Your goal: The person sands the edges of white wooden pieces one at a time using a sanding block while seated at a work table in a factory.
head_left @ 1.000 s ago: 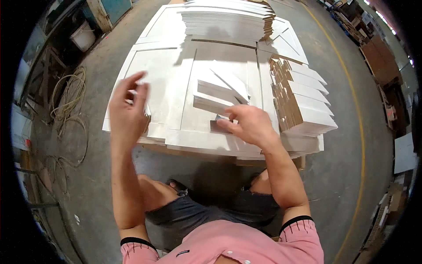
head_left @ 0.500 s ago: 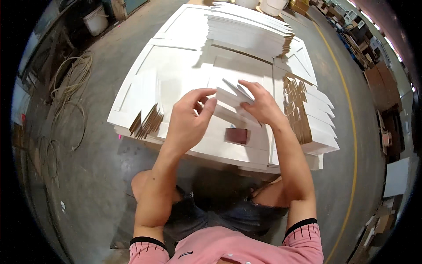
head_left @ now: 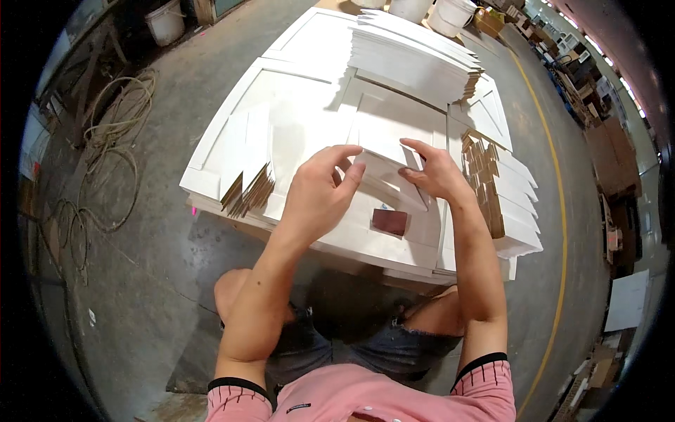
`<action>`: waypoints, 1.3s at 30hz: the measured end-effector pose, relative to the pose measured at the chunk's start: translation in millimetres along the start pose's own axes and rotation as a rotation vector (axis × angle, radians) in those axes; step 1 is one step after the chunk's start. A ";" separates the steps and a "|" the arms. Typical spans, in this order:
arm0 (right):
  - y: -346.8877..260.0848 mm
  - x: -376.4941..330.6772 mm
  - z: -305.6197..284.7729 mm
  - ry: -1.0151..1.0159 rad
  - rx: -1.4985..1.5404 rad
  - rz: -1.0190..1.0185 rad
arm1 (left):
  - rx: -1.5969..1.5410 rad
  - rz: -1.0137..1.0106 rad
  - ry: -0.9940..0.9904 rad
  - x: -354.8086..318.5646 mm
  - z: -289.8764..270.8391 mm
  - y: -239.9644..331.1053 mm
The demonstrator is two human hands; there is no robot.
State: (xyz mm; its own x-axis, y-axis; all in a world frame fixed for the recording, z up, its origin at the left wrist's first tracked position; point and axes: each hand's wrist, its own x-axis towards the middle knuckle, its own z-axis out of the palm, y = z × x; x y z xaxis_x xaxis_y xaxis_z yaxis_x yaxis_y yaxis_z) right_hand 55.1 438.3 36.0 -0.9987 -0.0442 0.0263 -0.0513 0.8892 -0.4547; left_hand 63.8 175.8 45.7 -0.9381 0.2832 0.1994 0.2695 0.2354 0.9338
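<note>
A thin white board [head_left: 383, 146] is between my hands above the white panelled table surface. My left hand [head_left: 325, 188] has thumb and index finger curled together at the board's left end. On the other side, my right hand [head_left: 437, 173] grips the board between thumb and fingers; part of that grip is hidden. Just below the board, a small dark red rectangular pad [head_left: 389, 221] lies flat, resembling a sanding pad.
Stacked white boards with slanted brown ends stand at the left [head_left: 246, 158], the right [head_left: 510, 200] and the far side [head_left: 415, 60]. White buckets [head_left: 450, 15] are beyond the far stack. A coiled hose [head_left: 116, 133] lies on the floor at left.
The board has turned in my hands, so its broad white face shows more and its pointed corner no longer sticks up. Both hands stay close to it; the whole view has shifted slightly.
</note>
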 end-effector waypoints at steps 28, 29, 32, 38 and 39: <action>-54.0 -69.5 19.5 -0.045 1.272 0.329 | -1.193 -0.454 -0.080 -2.9 33.8 -26.2; -53.2 -68.5 17.1 -0.026 1.292 0.343 | -1.137 -0.436 -0.060 -2.8 34.2 -26.1; -27.1 -58.9 15.5 0.121 1.226 0.337 | -1.060 -0.451 -0.021 0.5 36.5 -18.2; 23.6 -48.7 30.9 0.208 0.389 0.288 | -0.919 -0.398 0.037 1.2 37.8 -16.7; 18.5 -49.8 28.4 0.340 0.264 0.200 | -0.883 -0.397 0.059 0.3 37.9 -18.6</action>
State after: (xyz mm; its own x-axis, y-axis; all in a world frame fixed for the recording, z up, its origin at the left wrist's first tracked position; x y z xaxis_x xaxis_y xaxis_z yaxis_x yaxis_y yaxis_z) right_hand 103.8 444.0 1.0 -0.9334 0.3072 0.1852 0.0991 0.7171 -0.6899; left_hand 66.8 206.7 17.1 -0.9414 0.2807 -0.1869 -0.3074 -0.4862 0.8180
